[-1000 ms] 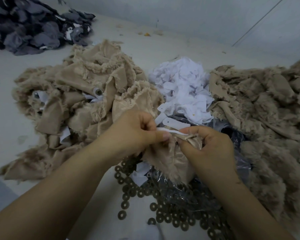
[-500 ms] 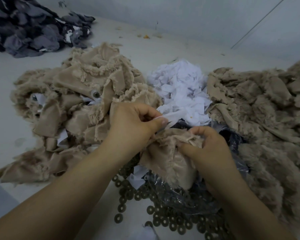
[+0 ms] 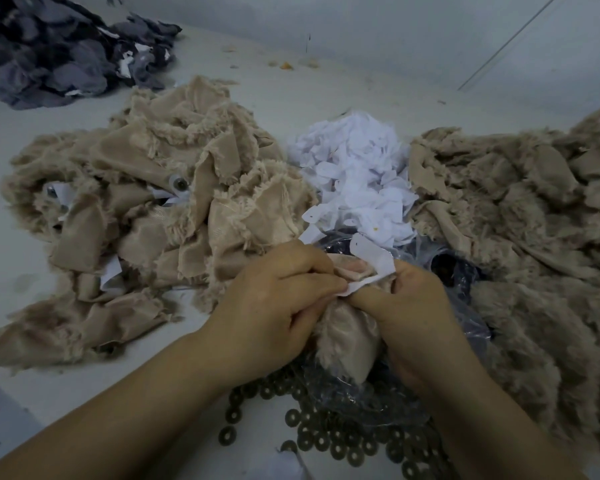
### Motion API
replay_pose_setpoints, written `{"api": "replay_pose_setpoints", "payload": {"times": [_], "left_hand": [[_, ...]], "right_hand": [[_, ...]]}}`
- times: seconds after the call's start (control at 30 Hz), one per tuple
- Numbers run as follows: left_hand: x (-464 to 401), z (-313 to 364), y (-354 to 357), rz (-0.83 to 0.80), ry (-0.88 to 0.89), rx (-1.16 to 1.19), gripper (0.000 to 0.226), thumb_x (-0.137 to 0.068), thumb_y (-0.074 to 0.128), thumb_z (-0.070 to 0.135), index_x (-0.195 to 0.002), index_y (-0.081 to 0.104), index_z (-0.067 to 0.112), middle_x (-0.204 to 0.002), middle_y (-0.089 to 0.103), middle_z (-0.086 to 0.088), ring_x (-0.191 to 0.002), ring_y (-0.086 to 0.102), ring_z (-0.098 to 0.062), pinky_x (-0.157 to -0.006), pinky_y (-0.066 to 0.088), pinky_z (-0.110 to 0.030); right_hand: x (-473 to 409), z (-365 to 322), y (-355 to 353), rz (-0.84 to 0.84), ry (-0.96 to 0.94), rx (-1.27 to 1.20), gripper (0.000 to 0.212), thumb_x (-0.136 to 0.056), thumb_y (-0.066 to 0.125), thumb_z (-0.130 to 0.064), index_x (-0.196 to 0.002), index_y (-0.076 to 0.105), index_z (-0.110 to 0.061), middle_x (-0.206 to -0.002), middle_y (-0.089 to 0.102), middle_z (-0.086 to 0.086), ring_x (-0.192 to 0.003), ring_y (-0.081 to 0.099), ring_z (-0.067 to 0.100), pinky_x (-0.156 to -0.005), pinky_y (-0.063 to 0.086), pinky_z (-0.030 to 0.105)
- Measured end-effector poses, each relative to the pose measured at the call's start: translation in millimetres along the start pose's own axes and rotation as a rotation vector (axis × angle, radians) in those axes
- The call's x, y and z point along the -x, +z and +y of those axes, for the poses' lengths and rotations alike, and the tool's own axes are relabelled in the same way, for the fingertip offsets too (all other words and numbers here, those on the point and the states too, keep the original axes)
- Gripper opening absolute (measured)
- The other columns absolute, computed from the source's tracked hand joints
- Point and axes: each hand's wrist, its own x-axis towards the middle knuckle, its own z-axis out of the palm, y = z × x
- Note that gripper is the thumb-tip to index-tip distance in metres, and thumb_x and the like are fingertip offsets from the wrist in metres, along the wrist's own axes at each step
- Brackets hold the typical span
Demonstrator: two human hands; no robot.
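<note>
A beige furry fabric piece [image 3: 347, 341] hangs between both hands at the centre. My left hand [image 3: 274, 306] grips its top edge with curled fingers. My right hand [image 3: 413, 306] pinches the fabric together with a white fabric tag [image 3: 373, 256] that curls up over the fingers. The two hands touch at the fingertips.
A heap of beige fur pieces [image 3: 160, 202] lies left, another beige heap [image 3: 534, 237] right. White tags [image 3: 357, 174] are piled behind the hands. Dark washers [image 3: 326, 434] and a clear plastic bag [image 3: 458, 271] lie below. Grey fabric scraps [image 3: 59, 50] sit far left.
The hands have drawn together and lower. The white tag has passed from my left fingers onto the fabric edge under my right hand.
</note>
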Motion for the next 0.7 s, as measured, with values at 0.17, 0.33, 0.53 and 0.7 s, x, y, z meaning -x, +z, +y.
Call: {"api": "replay_pose_setpoints", "payload": {"times": [0.17,0.33,0.53,0.7], "left_hand": [[0.2,4.8,1.3,-0.007,0.051,-0.088,0.012,-0.088,0.064,-0.005,-0.095,0.074,-0.008,-0.093,0.069,-0.020,-0.078,0.066,-0.030,-0.068,0.053,-0.040],[-0.2,4.7,-0.4,0.001,0.065,-0.084,0.012,-0.089,0.065,-0.005,-0.095,0.074,-0.008,-0.092,0.070,-0.020,-0.076,0.066,-0.030,-0.067,0.053,-0.040],[7.6,1.1,-3.1,0.015,0.075,-0.143,0.006,-0.086,0.072,-0.003,-0.091,0.075,-0.006,-0.093,0.072,-0.017,-0.079,0.068,-0.028,-0.073,0.055,-0.037],[1.6,6.6,-6.1,0.024,0.051,-0.128,0.006,-0.087,0.069,-0.002,-0.087,0.074,-0.005,-0.091,0.072,-0.014,-0.081,0.068,-0.026,-0.075,0.055,-0.036]], "right_hand": [[4.0,-7.2,2.8,-0.018,-0.072,0.071,0.030,-0.078,0.077,-0.003,-0.080,0.080,-0.033,-0.087,0.079,-0.006,-0.084,0.075,0.010,-0.071,0.059,0.023],[5.0,-7.5,2.4,-0.038,-0.056,0.016,0.025,-0.080,0.077,-0.002,-0.083,0.081,-0.026,-0.089,0.079,-0.002,-0.086,0.075,0.013,-0.071,0.059,0.022],[6.1,-6.3,2.2,-0.026,-0.015,0.003,0.024,-0.073,0.083,-0.008,-0.096,0.079,-0.015,-0.090,0.079,0.002,-0.087,0.076,0.019,-0.074,0.062,0.030],[6.5,-7.7,3.3,0.033,-0.070,0.088,0.021,-0.075,0.083,-0.010,-0.094,0.078,-0.018,-0.086,0.079,-0.004,-0.083,0.075,0.012,-0.072,0.062,0.027]]}}
